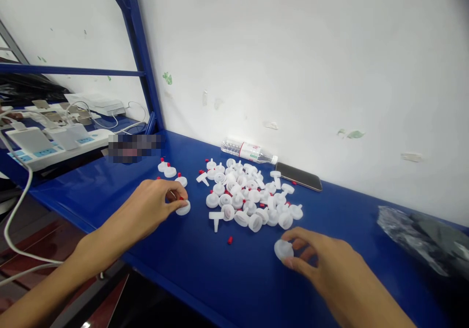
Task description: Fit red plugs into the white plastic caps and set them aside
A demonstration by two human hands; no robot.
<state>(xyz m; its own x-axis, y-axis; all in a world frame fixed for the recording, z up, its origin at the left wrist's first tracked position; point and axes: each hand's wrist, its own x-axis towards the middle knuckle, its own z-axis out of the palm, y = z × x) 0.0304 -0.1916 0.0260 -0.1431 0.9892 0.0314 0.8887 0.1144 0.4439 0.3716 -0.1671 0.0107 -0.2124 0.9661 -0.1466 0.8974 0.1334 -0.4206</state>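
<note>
On the blue table, my left hand (pixel 163 201) pinches a white nozzle cap (pixel 183 208) by its red tip, with the round base at table height. Several more red-tipped nozzle caps (pixel 170 171) stand just beyond that hand. My right hand (pixel 308 255) has its thumb and fingers closed on the rim of another white nozzle cap (pixel 283 249), whose round face shows. Whether this one bears a red tip I cannot tell. Between the hands spreads a pile of loose white nozzle caps (pixel 252 194) with small red tips among them. One red tip (pixel 230 240) lies apart in front.
Behind the pile lie a plastic water bottle (pixel 249 151) and a dark phone (pixel 298 176) along the wall. Crumpled clear plastic bags (pixel 414 235) rest at the right. A power strip (pixel 58 150) with cables is at the left, by a blue metal frame (pixel 141 50).
</note>
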